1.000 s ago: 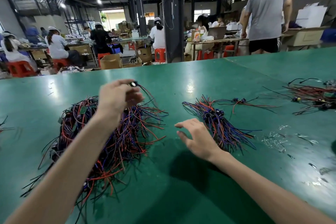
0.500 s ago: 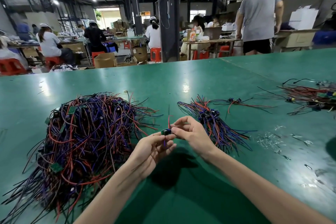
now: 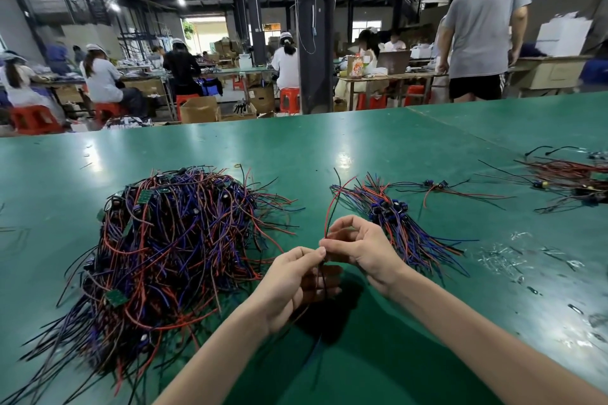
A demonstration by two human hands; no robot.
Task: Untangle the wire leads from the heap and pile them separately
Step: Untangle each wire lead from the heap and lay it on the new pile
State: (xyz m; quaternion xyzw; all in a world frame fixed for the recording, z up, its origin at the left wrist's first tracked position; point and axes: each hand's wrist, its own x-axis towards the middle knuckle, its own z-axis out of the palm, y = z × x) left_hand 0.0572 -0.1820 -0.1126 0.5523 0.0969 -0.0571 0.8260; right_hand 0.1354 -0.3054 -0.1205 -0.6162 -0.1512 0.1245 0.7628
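Wire lead [image 3: 326, 220] | left hand [image 3: 289, 283] pinches it, fingers curled | right hand [image 3: 365, 250] apparently pinches it, fingertips touching left

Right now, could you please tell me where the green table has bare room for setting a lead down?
Bare: the strip between the tangled heap of red, blue and black wires and the small sorted pile of red and blue leads, and the band beyond both. Crowded: right of that pile, among scattered clear plastic scraps.

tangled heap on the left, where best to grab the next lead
Pinch a lead by its small dark component on the crown of the heap, coming down from above; the heads sit exposed there, while free wire ends fan outward, likely sliding out behind.
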